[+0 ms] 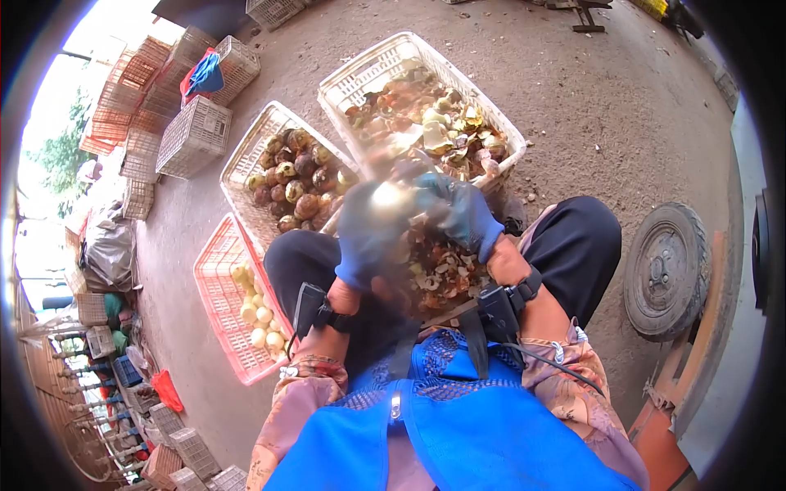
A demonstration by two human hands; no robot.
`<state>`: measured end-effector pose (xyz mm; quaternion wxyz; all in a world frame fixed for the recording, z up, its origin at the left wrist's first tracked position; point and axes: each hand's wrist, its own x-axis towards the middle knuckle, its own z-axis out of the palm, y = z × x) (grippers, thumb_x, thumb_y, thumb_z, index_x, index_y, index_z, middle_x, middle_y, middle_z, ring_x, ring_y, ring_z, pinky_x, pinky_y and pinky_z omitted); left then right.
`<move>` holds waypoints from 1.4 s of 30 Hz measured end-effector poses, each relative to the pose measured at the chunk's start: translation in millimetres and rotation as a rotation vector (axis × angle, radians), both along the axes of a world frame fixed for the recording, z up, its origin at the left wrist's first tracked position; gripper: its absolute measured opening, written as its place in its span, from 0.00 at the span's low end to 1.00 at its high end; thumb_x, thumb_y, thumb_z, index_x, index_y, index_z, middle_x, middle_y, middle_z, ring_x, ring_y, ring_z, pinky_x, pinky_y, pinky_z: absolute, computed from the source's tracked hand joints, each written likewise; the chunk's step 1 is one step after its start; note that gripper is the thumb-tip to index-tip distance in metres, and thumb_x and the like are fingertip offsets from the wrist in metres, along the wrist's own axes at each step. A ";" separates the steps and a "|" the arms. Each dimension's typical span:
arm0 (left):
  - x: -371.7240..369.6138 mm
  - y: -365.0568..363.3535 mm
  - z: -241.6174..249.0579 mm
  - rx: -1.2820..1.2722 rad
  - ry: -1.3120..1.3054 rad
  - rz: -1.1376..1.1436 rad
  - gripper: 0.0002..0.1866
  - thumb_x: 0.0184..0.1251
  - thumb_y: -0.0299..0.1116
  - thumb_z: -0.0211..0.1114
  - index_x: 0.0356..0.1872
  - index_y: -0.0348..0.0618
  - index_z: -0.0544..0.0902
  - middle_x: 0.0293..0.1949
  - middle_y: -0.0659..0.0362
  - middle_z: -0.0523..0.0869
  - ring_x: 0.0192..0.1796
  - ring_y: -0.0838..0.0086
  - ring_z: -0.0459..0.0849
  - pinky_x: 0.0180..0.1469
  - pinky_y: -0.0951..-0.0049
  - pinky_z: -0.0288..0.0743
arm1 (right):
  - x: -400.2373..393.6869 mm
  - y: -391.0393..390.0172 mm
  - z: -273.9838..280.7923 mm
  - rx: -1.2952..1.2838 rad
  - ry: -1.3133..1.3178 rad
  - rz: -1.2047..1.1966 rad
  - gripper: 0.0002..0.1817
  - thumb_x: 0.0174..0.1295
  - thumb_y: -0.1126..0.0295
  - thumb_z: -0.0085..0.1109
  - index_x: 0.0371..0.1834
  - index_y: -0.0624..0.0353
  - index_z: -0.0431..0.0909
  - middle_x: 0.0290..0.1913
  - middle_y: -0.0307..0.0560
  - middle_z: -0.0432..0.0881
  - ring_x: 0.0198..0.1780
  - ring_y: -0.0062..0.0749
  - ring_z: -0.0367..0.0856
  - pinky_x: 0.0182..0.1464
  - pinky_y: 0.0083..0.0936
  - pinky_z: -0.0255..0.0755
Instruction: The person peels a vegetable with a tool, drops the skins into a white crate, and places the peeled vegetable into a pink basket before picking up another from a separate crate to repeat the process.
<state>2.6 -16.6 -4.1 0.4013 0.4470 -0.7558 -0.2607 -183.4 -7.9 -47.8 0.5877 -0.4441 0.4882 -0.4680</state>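
Note:
My left hand [366,233], in a blue-cuffed dark glove, is closed round a pale peeled bulb [389,197] that looks like an onion. My right hand [460,211], gloved the same way, is bent in close beside the bulb. Its fingers are smeared by motion, and I cannot tell what they hold. Both hands are above my lap, between my knees. Under them lies a heap of skins and peelings [442,266]. Just beyond, a white crate [506,135] holds cut peelings and scraps.
Brown-skinned bulbs [301,173] fill a white crate [235,168] at my left knee. Nearer stands a pink crate [214,282] with pale peeled bulbs [258,315]. A wheel [667,270] lies at the right. Stacked crates [194,137] stand at the far left.

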 end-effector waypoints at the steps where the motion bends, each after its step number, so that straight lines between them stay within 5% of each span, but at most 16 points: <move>1: 1.6 -1.9 -3.3 -0.023 -0.044 -0.017 0.26 0.51 0.30 0.75 0.52 0.36 0.76 0.49 0.56 0.81 0.49 0.72 0.82 0.53 0.73 0.77 | 6.6 -3.3 -12.8 -0.259 0.060 -0.014 0.11 0.62 0.60 0.59 0.40 0.53 0.83 0.45 0.50 0.85 0.43 0.30 0.85 0.40 0.27 0.78; 3: 1.5 2.1 4.7 -0.069 -0.102 -0.038 0.28 0.50 0.32 0.75 0.53 0.36 0.76 0.50 0.54 0.81 0.52 0.67 0.81 0.55 0.70 0.76 | 8.2 -6.8 -6.8 -0.520 0.122 -0.029 0.09 0.63 0.63 0.58 0.38 0.54 0.82 0.44 0.48 0.84 0.41 0.28 0.84 0.38 0.25 0.77; 5: 0.7 7.1 12.8 -0.112 -0.164 -0.059 0.30 0.50 0.33 0.76 0.55 0.36 0.75 0.52 0.51 0.80 0.54 0.63 0.81 0.57 0.67 0.75 | 2.8 -6.7 3.1 -1.095 0.731 -0.016 0.05 0.64 0.67 0.55 0.35 0.53 0.78 0.37 0.43 0.81 0.35 0.28 0.81 0.34 0.24 0.76; 6: -0.2 9.6 15.0 -0.189 -0.209 -0.086 0.31 0.49 0.34 0.76 0.56 0.36 0.75 0.52 0.49 0.80 0.55 0.58 0.80 0.58 0.63 0.74 | 2.5 -4.7 4.2 -1.091 0.732 -0.016 0.05 0.64 0.67 0.55 0.35 0.53 0.78 0.37 0.43 0.81 0.35 0.28 0.81 0.34 0.24 0.76; 8: -1.5 14.7 16.7 -0.262 -0.252 -0.115 0.32 0.49 0.34 0.76 0.56 0.36 0.74 0.52 0.47 0.80 0.56 0.53 0.80 0.59 0.60 0.74 | 2.3 -1.1 4.2 -0.368 0.134 0.313 0.04 0.65 0.67 0.53 0.34 0.51 0.75 0.31 0.40 0.77 0.35 0.27 0.79 0.31 0.26 0.74; 11: 0.4 18.8 14.1 -0.248 -0.304 -0.136 0.31 0.49 0.35 0.75 0.56 0.36 0.75 0.52 0.45 0.80 0.56 0.49 0.79 0.58 0.59 0.74 | -0.3 -7.2 -8.9 -0.591 0.564 0.383 0.05 0.67 0.65 0.51 0.37 0.51 0.76 0.33 0.38 0.79 0.35 0.28 0.80 0.30 0.23 0.73; 14: -0.4 18.4 4.6 -0.223 -0.315 -0.163 0.31 0.50 0.36 0.74 0.56 0.36 0.75 0.52 0.44 0.81 0.54 0.48 0.80 0.56 0.57 0.75 | -2.9 4.0 8.4 -0.405 0.709 0.474 0.08 0.70 0.63 0.48 0.39 0.51 0.76 0.32 0.36 0.80 0.33 0.27 0.80 0.30 0.21 0.72; 17: -1.7 22.8 8.8 -0.040 -0.289 -0.162 0.32 0.49 0.36 0.73 0.56 0.35 0.74 0.51 0.43 0.81 0.52 0.46 0.81 0.54 0.57 0.76 | 3.3 -0.3 -26.0 -0.746 0.694 0.371 0.10 0.70 0.61 0.48 0.39 0.51 0.77 0.32 0.36 0.81 0.30 0.30 0.80 0.30 0.22 0.73; 20: 1.0 24.1 -0.4 -0.082 -0.306 -0.154 0.32 0.48 0.34 0.73 0.57 0.35 0.73 0.49 0.42 0.81 0.51 0.45 0.81 0.54 0.56 0.76 | 1.2 -0.2 -0.2 -0.332 0.699 0.447 0.10 0.68 0.60 0.51 0.36 0.52 0.78 0.32 0.38 0.82 0.34 0.33 0.82 0.34 0.27 0.76; 23: 1.8 28.3 -4.4 -0.168 -0.360 -0.151 0.31 0.49 0.33 0.73 0.56 0.35 0.73 0.48 0.43 0.81 0.50 0.46 0.81 0.53 0.58 0.76 | 2.3 -12.8 -41.7 -0.505 0.602 0.330 0.08 0.63 0.62 0.55 0.35 0.53 0.78 0.33 0.42 0.83 0.36 0.37 0.83 0.37 0.30 0.77; 27: 4.2 21.0 -2.4 -0.125 -0.222 -0.130 0.30 0.51 0.32 0.73 0.57 0.36 0.73 0.49 0.44 0.80 0.51 0.48 0.81 0.54 0.59 0.76 | -4.3 -1.1 3.2 -0.510 0.330 0.222 0.12 0.51 0.64 0.62 0.38 0.53 0.77 0.37 0.47 0.83 0.36 0.41 0.83 0.37 0.35 0.78; 32: -1.2 23.4 -0.8 -0.107 -0.289 -0.097 0.30 0.51 0.32 0.74 0.56 0.37 0.74 0.49 0.44 0.80 0.51 0.52 0.81 0.53 0.61 0.75 | 6.9 -0.3 -20.0 -0.594 0.442 0.192 0.15 0.53 0.61 0.62 0.44 0.50 0.78 0.40 0.45 0.83 0.37 0.41 0.85 0.40 0.37 0.79; 35: -3.2 29.2 -1.0 -0.155 -0.327 -0.088 0.31 0.50 0.32 0.74 0.56 0.37 0.74 0.49 0.44 0.79 0.51 0.52 0.81 0.53 0.60 0.75 | 3.8 4.5 10.2 -0.378 0.946 0.235 0.14 0.55 0.62 0.60 0.44 0.51 0.80 0.43 0.46 0.84 0.41 0.41 0.86 0.43 0.38 0.79; 38: 0.6 28.9 -18.9 -0.065 -0.223 -0.112 0.31 0.49 0.32 0.75 0.56 0.36 0.74 0.48 0.48 0.80 0.49 0.57 0.82 0.52 0.63 0.77 | -0.2 -10.7 -10.6 -0.319 0.809 0.175 0.13 0.55 0.59 0.62 0.41 0.50 0.83 0.44 0.46 0.84 0.44 0.41 0.86 0.46 0.39 0.80; 40: 0.0 29.9 -28.0 0.219 0.309 -0.020 0.29 0.49 0.31 0.73 0.54 0.35 0.74 0.47 0.54 0.81 0.48 0.67 0.82 0.51 0.69 0.78 | 1.1 -22.9 -56.0 -0.408 0.755 0.201 0.12 0.55 0.57 0.62 0.39 0.46 0.85 0.46 0.45 0.84 0.44 0.41 0.86 0.47 0.39 0.80; 42: -4.9 29.3 -2.6 0.274 0.257 0.044 0.27 0.49 0.29 0.71 0.53 0.35 0.75 0.46 0.58 0.81 0.48 0.74 0.81 0.51 0.73 0.78 | -7.9 -7.5 -9.0 -0.330 0.794 0.168 0.15 0.60 0.60 0.62 0.47 0.53 0.82 0.48 0.48 0.85 0.46 0.36 0.85 0.49 0.34 0.78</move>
